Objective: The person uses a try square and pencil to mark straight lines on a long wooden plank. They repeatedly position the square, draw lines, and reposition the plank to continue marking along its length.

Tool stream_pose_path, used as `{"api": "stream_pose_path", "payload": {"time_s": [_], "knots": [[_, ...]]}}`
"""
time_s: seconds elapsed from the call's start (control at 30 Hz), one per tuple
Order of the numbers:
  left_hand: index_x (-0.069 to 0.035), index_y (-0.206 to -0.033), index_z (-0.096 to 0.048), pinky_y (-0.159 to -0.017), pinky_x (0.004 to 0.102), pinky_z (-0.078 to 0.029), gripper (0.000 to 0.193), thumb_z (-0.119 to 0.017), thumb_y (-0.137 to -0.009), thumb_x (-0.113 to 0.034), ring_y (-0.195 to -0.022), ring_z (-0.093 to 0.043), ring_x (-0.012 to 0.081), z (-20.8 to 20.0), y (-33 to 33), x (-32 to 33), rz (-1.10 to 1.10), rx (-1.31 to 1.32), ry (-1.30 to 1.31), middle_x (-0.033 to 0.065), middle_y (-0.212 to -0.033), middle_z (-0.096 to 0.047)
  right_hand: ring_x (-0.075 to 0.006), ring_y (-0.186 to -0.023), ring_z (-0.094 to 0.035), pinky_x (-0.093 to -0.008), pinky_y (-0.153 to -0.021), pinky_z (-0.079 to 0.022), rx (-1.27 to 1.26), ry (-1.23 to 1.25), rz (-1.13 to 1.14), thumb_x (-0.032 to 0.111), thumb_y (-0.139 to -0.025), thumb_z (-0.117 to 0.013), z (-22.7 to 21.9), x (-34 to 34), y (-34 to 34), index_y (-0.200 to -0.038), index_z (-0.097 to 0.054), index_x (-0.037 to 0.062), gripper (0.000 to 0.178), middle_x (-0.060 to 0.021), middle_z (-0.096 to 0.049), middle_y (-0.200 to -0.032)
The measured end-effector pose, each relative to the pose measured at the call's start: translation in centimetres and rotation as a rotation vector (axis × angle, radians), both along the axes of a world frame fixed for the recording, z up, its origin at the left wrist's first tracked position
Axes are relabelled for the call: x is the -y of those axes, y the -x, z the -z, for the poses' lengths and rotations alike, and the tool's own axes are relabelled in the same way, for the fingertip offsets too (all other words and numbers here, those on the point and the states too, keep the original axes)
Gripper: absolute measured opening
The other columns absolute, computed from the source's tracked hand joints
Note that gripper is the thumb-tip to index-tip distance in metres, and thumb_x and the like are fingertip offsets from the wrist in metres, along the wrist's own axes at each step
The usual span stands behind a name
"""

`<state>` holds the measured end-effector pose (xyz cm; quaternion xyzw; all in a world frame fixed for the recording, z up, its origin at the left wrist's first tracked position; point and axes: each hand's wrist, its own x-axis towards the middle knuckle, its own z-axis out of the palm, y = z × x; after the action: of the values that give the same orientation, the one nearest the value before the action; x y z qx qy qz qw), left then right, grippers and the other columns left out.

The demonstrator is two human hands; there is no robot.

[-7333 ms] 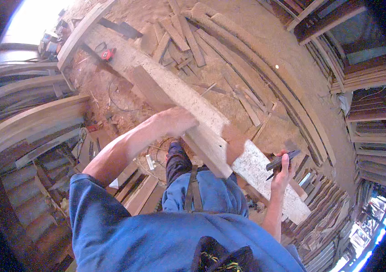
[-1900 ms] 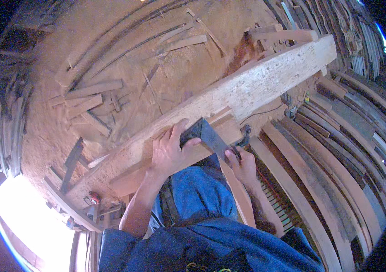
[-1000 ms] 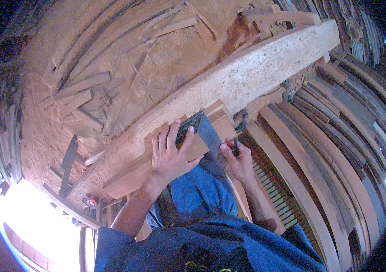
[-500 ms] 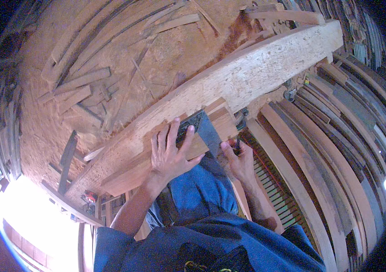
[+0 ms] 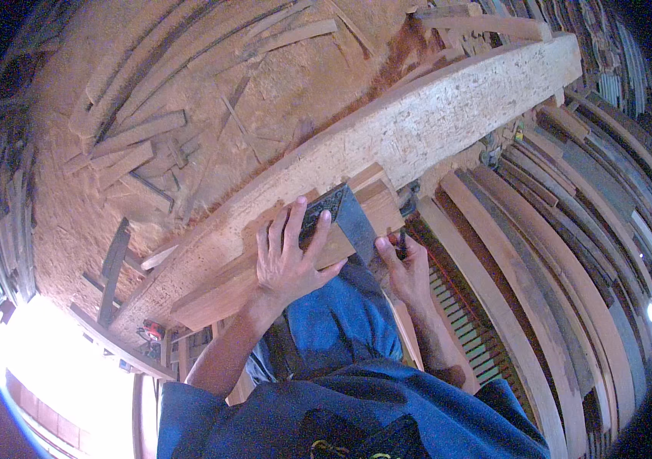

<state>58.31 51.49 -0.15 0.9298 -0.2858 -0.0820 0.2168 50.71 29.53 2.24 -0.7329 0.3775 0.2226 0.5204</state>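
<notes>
A try square with a dark patterned stock and a wide grey blade (image 5: pixel 356 224) lies across a light wooden board (image 5: pixel 232 283). My left hand (image 5: pixel 289 255) holds its stock against the board, with thumb and fingers spread over it. Beside the blade's near end, my right hand (image 5: pixel 405 264) is closed around a short, dark, pencil-like thing (image 5: pixel 400 243). Its thumb is close to the blade's edge; whether they touch I cannot tell. The board continues past the blade to a squared end (image 5: pixel 382 210) on the right.
Under the board runs a long, thick, scarred timber beam (image 5: pixel 448 126) serving as a bench. Long planks (image 5: pixel 509 252) stand stacked at the right. Offcuts (image 5: pixel 131 161) lie on the sawdust-covered floor beyond the beam. A red object (image 5: pixel 154 331) is at the lower left.
Little differs. The try square's blade and my right hand have shifted very slightly to the right, while my left hand stays on the stock.
</notes>
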Motion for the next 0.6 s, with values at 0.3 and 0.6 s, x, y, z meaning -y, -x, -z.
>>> {"api": "stream_pose_path", "payload": {"time_s": [0.3,0.6], "knots": [[-0.021,-0.152,-0.050,-0.095,0.0554,-0.045,0.100,-0.087,-0.067,-0.059,-0.128,-0.047,0.0402,0.19,0.14,-0.01,0.009,-0.008,-0.013,0.0238,-0.159,-0.036,-0.0146,-0.075,-0.064,-0.0330,-0.069,-0.051,-0.051,0.033,-0.048,0.033,-0.101,-0.068,0.25,0.27,0.25,-0.114,-0.070,-0.0027,0.038,-0.0078,-0.070,-0.082],[-0.020,-0.151,-0.051,-0.096,0.0546,-0.045,0.100,-0.087,-0.066,-0.059,-0.129,-0.048,0.0395,0.24,0.04,-0.04,0.013,0.001,-0.001,0.0238,-0.158,-0.038,-0.0153,-0.074,-0.062,-0.0341,-0.069,-0.050,-0.017,0.028,-0.050,0.035,-0.101,-0.066,0.52,0.33,0.43,-0.109,-0.070,-0.0016,0.038,-0.0082,-0.068,-0.079]]}}
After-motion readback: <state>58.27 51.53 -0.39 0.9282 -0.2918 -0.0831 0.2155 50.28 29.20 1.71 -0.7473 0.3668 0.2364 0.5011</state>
